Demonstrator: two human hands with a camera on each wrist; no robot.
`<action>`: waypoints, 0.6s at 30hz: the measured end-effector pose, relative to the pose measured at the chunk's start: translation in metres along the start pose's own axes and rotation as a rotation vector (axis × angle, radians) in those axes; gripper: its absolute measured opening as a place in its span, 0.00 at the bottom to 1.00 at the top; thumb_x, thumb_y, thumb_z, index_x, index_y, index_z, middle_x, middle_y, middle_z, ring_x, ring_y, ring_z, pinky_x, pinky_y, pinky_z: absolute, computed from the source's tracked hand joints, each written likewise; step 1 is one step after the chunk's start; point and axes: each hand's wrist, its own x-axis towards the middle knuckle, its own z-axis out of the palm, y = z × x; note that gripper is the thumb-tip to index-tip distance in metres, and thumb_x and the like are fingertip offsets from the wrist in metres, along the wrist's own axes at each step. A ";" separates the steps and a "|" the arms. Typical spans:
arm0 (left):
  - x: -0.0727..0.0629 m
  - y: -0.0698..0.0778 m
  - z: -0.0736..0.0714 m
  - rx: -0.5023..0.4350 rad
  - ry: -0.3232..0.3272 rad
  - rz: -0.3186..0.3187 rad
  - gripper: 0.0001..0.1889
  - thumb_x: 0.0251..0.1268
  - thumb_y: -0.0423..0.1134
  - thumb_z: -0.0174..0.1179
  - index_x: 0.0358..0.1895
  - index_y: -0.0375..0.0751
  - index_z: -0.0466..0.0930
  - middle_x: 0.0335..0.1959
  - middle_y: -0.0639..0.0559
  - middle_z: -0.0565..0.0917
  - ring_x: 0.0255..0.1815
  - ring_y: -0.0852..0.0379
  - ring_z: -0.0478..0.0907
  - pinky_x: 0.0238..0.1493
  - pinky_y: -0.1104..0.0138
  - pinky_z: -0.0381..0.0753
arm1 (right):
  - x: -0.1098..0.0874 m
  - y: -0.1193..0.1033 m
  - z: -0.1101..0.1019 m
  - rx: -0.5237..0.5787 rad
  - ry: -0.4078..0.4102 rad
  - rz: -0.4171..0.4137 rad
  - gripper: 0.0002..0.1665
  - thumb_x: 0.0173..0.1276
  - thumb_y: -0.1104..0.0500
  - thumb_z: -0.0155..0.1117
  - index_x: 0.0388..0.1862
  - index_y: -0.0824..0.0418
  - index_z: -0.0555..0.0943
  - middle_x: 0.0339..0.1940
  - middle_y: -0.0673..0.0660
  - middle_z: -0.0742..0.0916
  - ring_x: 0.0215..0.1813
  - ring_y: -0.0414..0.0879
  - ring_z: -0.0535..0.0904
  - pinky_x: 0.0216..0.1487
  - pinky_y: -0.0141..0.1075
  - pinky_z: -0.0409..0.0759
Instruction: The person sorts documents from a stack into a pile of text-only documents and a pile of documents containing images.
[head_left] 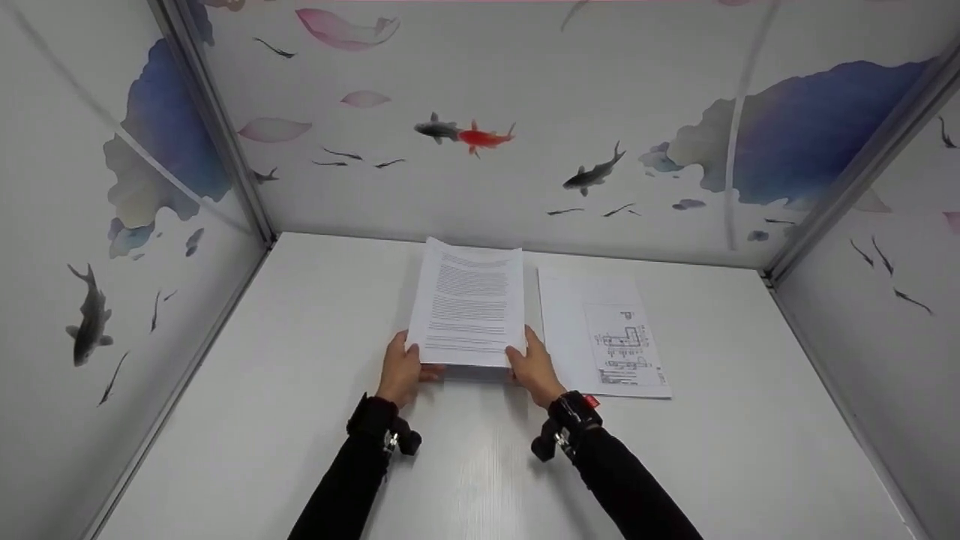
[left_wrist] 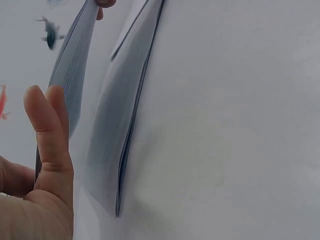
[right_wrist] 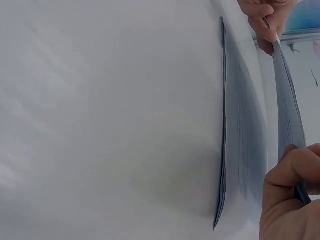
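Observation:
Both hands hold a thin stack of printed paper sheets [head_left: 472, 300] by its near corners, thumbs on top and fingers underneath. My left hand [head_left: 401, 371] pinches the left corner, and my right hand [head_left: 534, 367] pinches the right. In the right wrist view the held sheets [right_wrist: 287, 100] are raised and tilted, seen nearly edge-on. Below them another stack of paper [left_wrist: 117, 115] lies on the table; in the head view only its near strip [head_left: 476, 373] shows. The left wrist view has the left hand [left_wrist: 50, 150] with fingers extended behind the sheets.
To the right of the held sheets lies a separate paper stack [head_left: 562, 330] with a technical drawing on its top sheet. The white table [head_left: 750, 450] is bounded by panels at the back [head_left: 487, 202], left and right, printed with fish and petals.

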 end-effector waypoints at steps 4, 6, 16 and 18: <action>0.000 -0.003 0.004 0.068 -0.033 -0.010 0.18 0.80 0.32 0.35 0.67 0.34 0.60 0.49 0.36 0.82 0.31 0.51 0.87 0.32 0.60 0.86 | 0.002 0.004 -0.005 -0.064 0.009 0.046 0.38 0.75 0.61 0.51 0.79 0.64 0.50 0.60 0.67 0.77 0.25 0.41 0.73 0.25 0.31 0.72; 0.001 -0.004 0.006 0.094 -0.039 -0.013 0.18 0.80 0.32 0.35 0.67 0.33 0.60 0.49 0.35 0.81 0.30 0.51 0.86 0.32 0.60 0.86 | 0.003 0.005 -0.007 -0.070 -0.001 0.055 0.37 0.75 0.61 0.51 0.78 0.64 0.52 0.51 0.65 0.81 0.24 0.40 0.72 0.24 0.31 0.71; 0.001 -0.006 0.005 0.359 0.014 -0.063 0.22 0.74 0.31 0.43 0.69 0.30 0.59 0.32 0.41 0.83 0.20 0.58 0.81 0.20 0.69 0.78 | 0.001 0.008 -0.014 -0.096 0.011 0.084 0.22 0.72 0.62 0.57 0.63 0.67 0.73 0.27 0.54 0.81 0.20 0.40 0.73 0.20 0.31 0.72; 0.001 -0.006 0.004 0.433 0.031 -0.066 0.24 0.72 0.30 0.44 0.69 0.28 0.59 0.29 0.41 0.83 0.19 0.57 0.80 0.19 0.69 0.76 | 0.000 0.008 -0.015 -0.137 0.030 0.082 0.21 0.71 0.62 0.58 0.61 0.69 0.75 0.30 0.55 0.82 0.21 0.41 0.75 0.20 0.31 0.73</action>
